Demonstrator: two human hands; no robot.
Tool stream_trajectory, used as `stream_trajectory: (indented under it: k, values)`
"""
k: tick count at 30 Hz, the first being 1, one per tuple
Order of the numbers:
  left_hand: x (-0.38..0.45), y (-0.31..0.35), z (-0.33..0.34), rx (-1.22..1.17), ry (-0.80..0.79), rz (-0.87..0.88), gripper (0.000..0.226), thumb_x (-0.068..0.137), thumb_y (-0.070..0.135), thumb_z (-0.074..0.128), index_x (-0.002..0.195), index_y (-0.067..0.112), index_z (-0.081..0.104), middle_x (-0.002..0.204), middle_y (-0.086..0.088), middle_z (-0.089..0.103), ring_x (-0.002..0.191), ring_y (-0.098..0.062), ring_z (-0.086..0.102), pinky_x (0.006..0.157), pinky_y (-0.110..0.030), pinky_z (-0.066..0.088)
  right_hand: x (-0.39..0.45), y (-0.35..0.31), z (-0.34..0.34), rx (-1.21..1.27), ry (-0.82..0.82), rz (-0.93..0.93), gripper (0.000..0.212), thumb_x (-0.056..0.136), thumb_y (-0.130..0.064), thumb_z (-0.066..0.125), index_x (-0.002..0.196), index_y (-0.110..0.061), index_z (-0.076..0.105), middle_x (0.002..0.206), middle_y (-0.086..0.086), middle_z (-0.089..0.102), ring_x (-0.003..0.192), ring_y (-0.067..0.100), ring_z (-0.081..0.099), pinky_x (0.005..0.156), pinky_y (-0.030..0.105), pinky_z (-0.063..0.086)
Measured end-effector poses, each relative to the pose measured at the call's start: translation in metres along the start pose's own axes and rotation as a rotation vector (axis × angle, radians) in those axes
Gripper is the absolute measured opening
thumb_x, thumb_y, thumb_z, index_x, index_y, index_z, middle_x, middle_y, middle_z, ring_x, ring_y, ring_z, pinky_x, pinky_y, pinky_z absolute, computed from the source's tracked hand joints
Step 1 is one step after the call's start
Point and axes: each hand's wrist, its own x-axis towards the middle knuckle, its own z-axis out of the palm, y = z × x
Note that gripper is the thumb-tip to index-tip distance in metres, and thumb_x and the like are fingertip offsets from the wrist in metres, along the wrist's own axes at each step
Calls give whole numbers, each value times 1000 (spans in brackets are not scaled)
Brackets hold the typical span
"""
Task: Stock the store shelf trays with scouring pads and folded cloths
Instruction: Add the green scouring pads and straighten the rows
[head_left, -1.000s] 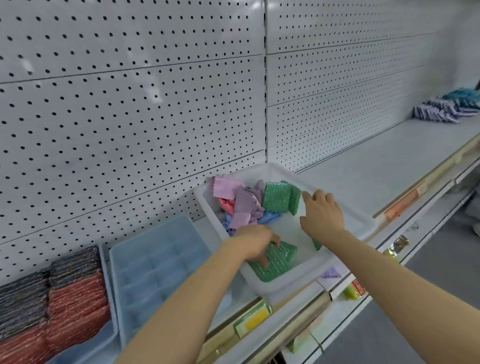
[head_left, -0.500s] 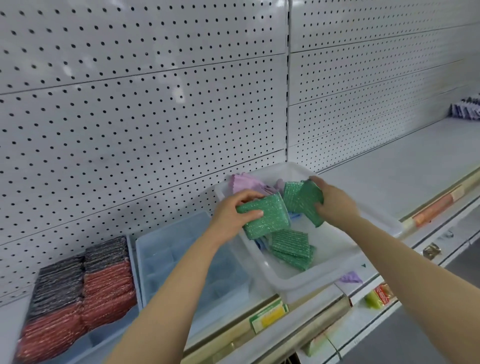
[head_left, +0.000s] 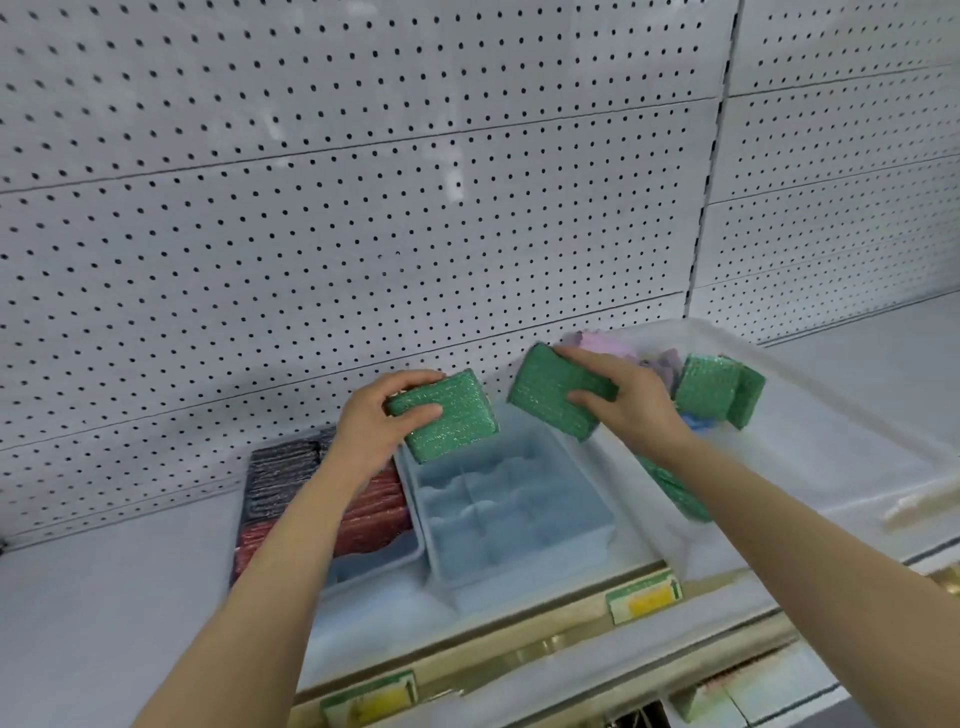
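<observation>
green pad (head_left: 447, 413) in left hand (head_left: 371, 423), another (head_left: 553, 397) in right hand (head_left: 631, 402), bin cloths (head_left: 608, 345) blurred

Green scouring pads in the air above the divided tray, more stock in the white bin.

One green scouring pad (head_left: 448, 414), sparkly mesh, tilted, held above back left corner of empty blue divided tray (head_left: 511, 512). Second green pad (head_left: 558, 397) tilted, held above gap between tray and white bin (head_left: 810, 415). In bin: upright green pads (head_left: 719, 395), another green pad (head_left: 675, 488) lower down, pink and purple folded cloths (head_left: 618, 348) at back. Left tray (head_left: 379, 564) holds rows of black and red pads (head_left: 291, 486), on edge.
</observation>
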Motion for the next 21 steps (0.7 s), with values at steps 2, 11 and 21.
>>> stream_trajectory:
  k: [2, 11, 21]
  values:
    - [-14, -9, -25, 9, 21, -32, 35, 78, 10, 77, 108, 29, 72, 115, 17, 65, 104, 3, 60, 90, -16, 50, 1, -13, 23, 3, -54, -35, 57, 84, -13, 69, 130, -43, 52, 117, -2, 65, 101, 9, 56, 91, 23, 45]
    - [-85, -53, -128, 90, 98, -197, 32, 79, 12, 77, 100, 36, 74, 112, 15, 68, 104, -6, 63, 87, -24, 52, 4, -72, 124, 87, -243, -168, 54, 86, -15, 67, 128, -46, 53, 104, 1, 63, 92, 22, 58, 83, 35, 49]
    - [-134, -119, -130, 584, -62, -231, 26, 80, 22, 78, 100, 37, 69, 108, 18, 64, 104, -6, 57, 91, -26, 46, -7, -94, 186, 75, -363, -265, 62, 85, -20, 68, 128, -59, 45, 104, -2, 65, 90, 18, 59, 81, 41, 52]
